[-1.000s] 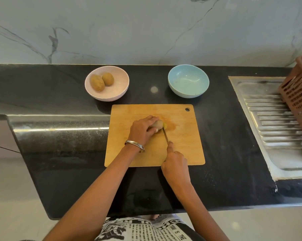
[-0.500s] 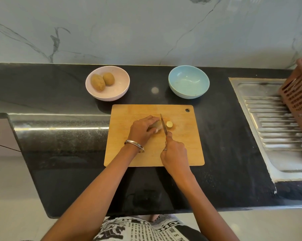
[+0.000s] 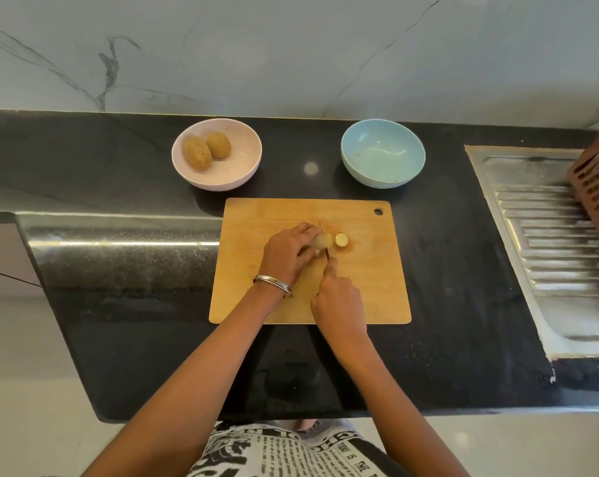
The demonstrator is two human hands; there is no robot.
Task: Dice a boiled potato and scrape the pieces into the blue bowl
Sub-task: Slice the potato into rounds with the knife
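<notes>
Lying crosswise, potato [image 3: 320, 241] under knife [image 3: 326, 251]

On the cutting board [image 3: 370, 287], the left hand [image 3: 287, 258] grips a potato [image 3: 320, 241] while the right hand [image 3: 339, 304] holds a knife [image 3: 326, 251] against it (one cut slice [image 3: 341, 239] lies just beside). The blue bowl [image 3: 382, 153] sits beyond on the worktop [image 3: 463, 270].

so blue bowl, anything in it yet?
Empty. The blue bowl shows only bare inside; the cut slice lies on the cutting board.
</notes>
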